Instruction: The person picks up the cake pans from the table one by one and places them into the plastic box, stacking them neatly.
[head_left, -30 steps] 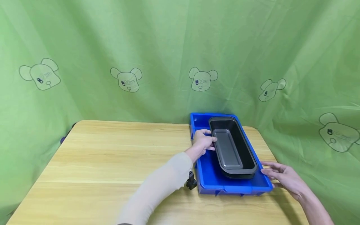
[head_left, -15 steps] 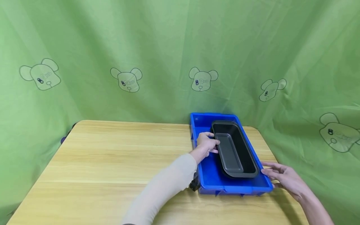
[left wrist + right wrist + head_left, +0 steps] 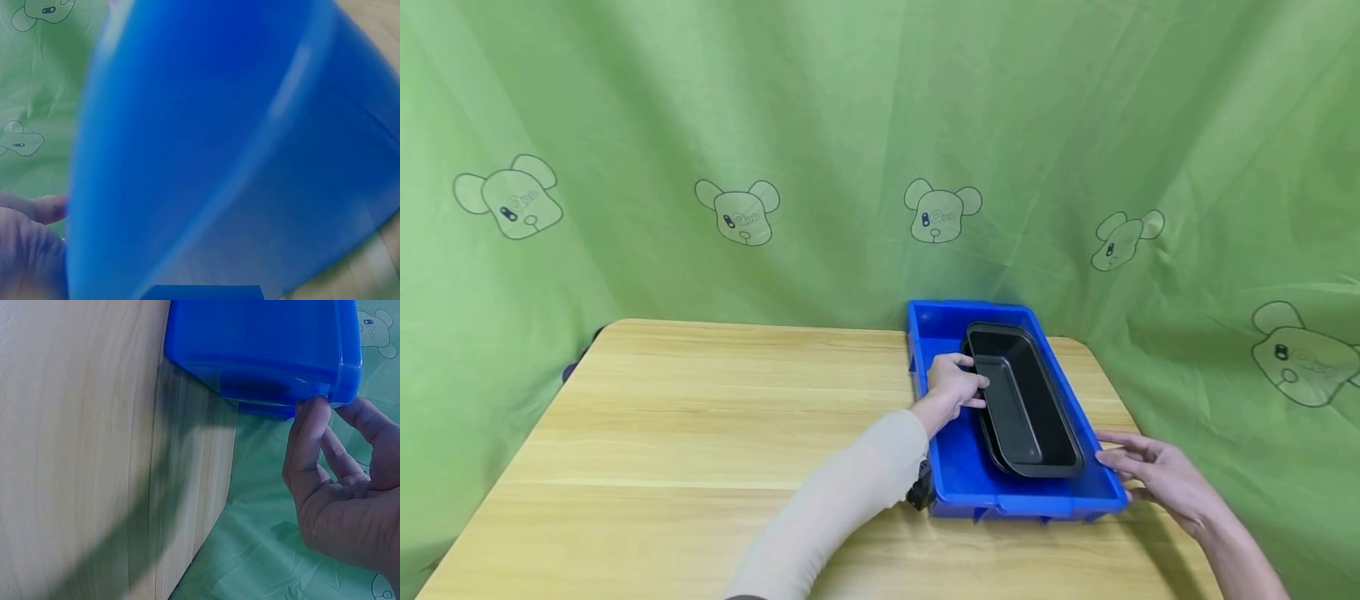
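Observation:
A dark grey loaf pan [image 3: 1011, 400] lies slightly askew inside a blue plastic tray [image 3: 958, 492]. Beneath its left side shows the rim of a second dark pan [image 3: 991, 442], mostly hidden by the upper one. My left hand [image 3: 951, 385] reaches over the tray's left wall and grips the upper pan's left rim, thumb on top. The blurred blue tray wall fills most of the left wrist view. At the tray's near right corner my right hand [image 3: 1172, 477] holds the tray's edge between thumb and fingers, also seen in the right wrist view, where the tray's end [image 3: 262, 350] shows.
The tray stands at the right end of a wooden table [image 3: 700, 417]. Green curtain [image 3: 820, 275] with bear-like drawings hangs behind and beside it. A small black device [image 3: 919, 487] is near the left forearm, against the tray's left side.
My left hand has moved the upper pan a little toward me and to the right, then tilted or shifted it, so the lower pan's left rim shows. My right hand stays still.

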`<control>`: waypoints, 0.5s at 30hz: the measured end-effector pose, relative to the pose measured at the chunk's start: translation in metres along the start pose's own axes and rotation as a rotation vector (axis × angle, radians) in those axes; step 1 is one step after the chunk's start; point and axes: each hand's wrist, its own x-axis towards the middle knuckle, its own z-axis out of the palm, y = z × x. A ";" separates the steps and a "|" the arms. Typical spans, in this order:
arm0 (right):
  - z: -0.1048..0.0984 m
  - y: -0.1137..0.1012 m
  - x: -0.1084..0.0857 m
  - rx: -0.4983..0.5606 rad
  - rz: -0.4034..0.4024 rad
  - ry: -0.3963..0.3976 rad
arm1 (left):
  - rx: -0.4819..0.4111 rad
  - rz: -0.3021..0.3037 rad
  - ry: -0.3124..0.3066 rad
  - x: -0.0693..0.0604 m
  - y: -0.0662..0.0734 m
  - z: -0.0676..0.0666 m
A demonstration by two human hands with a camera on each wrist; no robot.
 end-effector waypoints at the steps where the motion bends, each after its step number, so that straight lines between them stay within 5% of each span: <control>1: 0.000 0.000 0.000 0.004 0.003 0.003 | 0.000 0.002 0.001 0.000 0.000 0.000; 15: 0.000 -0.001 0.000 -0.007 -0.003 -0.004 | 0.023 0.011 -0.009 -0.001 0.001 -0.001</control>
